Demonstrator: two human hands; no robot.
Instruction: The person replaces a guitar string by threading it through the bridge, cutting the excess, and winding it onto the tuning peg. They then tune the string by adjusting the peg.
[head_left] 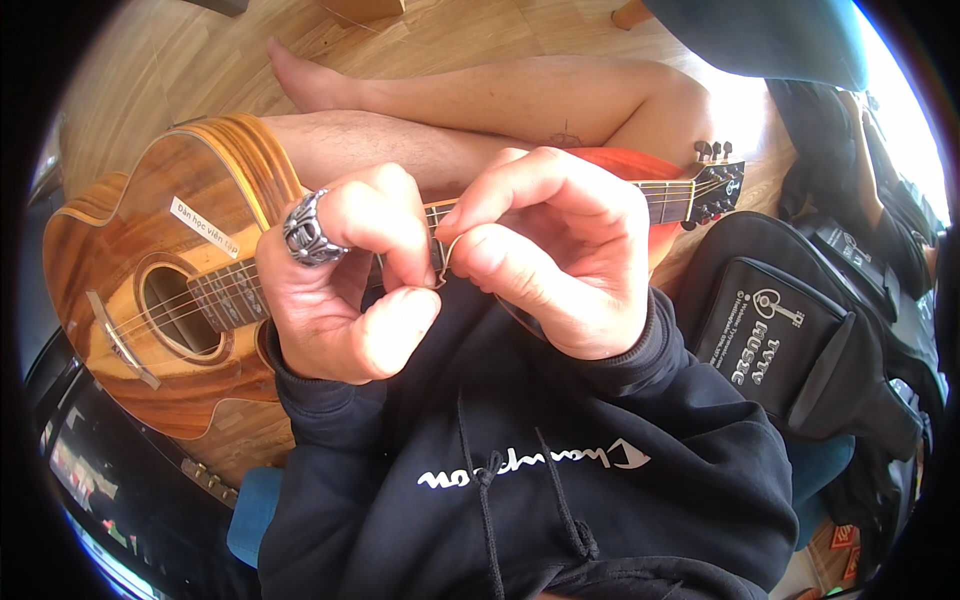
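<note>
I see a thin, curved strand (pixel 447 258), possibly wire, bridging my left grip (pixel 350 275) and right grip (pixel 565 255). Both pinch it.

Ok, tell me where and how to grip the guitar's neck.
Probably best by the bare stretch of neck between the right hand and the headstock, coming from the right: it looks long, narrow and uncovered there, while tuners jut from the headstock's edges.
</note>
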